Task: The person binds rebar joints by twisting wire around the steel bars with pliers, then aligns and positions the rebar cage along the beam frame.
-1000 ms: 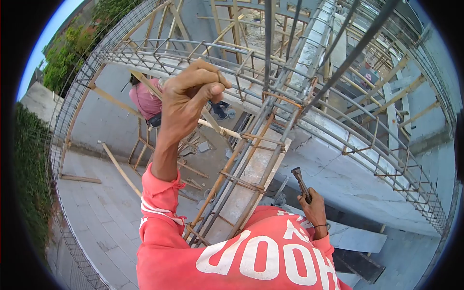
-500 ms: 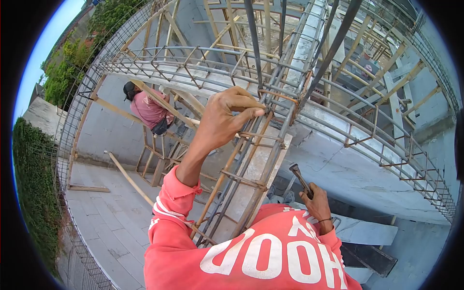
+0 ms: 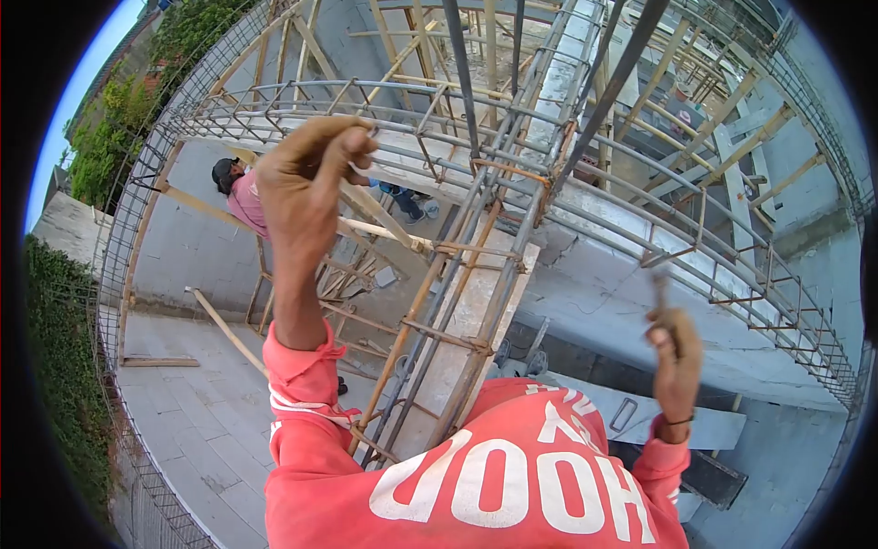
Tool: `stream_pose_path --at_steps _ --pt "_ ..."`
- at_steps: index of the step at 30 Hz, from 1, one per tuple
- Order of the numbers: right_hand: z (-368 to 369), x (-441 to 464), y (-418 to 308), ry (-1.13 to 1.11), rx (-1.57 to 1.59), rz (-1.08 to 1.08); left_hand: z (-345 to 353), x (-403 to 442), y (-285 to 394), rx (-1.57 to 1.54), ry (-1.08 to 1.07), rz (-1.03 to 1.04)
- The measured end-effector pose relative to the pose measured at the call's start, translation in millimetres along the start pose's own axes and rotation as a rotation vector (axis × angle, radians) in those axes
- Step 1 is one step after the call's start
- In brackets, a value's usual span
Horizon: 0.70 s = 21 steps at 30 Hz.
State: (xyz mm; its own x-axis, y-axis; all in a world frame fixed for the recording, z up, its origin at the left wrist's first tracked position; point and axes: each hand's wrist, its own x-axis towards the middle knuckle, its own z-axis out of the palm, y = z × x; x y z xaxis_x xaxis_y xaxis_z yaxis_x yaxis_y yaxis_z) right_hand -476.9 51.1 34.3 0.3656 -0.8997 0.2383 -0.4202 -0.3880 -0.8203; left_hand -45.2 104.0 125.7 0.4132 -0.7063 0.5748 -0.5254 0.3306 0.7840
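Observation:
My left hand (image 3: 306, 178) is raised over the far-left side of the rebar, its thumb and fingers pinched together. Something small may sit at the fingertips, but I cannot make it out. On the right, my right hand (image 3: 675, 357) is closed around a pair of pincers (image 3: 660, 291), blurred by motion, with the head pointing up. Between the hands runs a rebar cage (image 3: 437, 334) of long bars and square stirrups. It meets crossing bars at a rebar joint (image 3: 512, 178), where upright bars rise. Neither hand touches the joint.
Another person in a pink shirt (image 3: 247, 201) is lower down at the left, beside timber props. A curved rebar cage (image 3: 732, 274) tops the wall on the right. Below lie a grey block wall (image 3: 197, 403) and a dark board (image 3: 704, 480).
My left hand has pulled away from the rebar joint, moving left and up, still pinched. My right hand has lifted up and to the right with the pincers.

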Motion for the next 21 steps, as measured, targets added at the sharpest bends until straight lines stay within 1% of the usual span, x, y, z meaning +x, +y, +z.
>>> stream_pose_path --at_steps 2,4,6,8,10,11,13,14,15,16,18,21 --pt "-34 21 -15 0.143 -0.262 -0.231 -10 0 6 -0.043 0.016 -0.004" --pt "-58 42 -32 0.283 -0.574 -0.344 -17 1 12 -0.084 0.035 -0.008" --pt "-75 60 -32 0.310 -0.628 -0.327 -18 1 16 -0.264 0.016 -0.028" --pt "-87 77 -29 0.335 -0.676 -0.311 -15 2 17 -0.304 0.036 -0.045" --pt "-88 92 -21 0.318 -0.637 -0.117 -7 2 23 -0.398 -0.020 -0.043" --pt "-86 98 -16 0.316 -0.678 -0.091 -4 1 24 -0.396 -0.013 -0.044" --pt "-81 104 0 0.310 -0.719 -0.141 3 0 25 -0.445 -0.103 -0.041" --pt "-79 107 3 0.306 -0.760 -0.181 5 0 26 -0.442 -0.094 -0.043" --pt "-75 107 -3 0.299 -0.699 -0.108 7 0 26 -0.446 -0.113 -0.036" --pt "-73 107 -3 0.291 -0.698 -0.113 10 -1 26 -0.452 -0.133 -0.032" --pt "-69 106 -1 0.334 -0.793 -0.171 13 -2 26 -0.470 -0.132 -0.052" --pt "-68 106 1 0.334 -0.768 -0.150 18 -4 25 -0.522 -0.208 -0.063"
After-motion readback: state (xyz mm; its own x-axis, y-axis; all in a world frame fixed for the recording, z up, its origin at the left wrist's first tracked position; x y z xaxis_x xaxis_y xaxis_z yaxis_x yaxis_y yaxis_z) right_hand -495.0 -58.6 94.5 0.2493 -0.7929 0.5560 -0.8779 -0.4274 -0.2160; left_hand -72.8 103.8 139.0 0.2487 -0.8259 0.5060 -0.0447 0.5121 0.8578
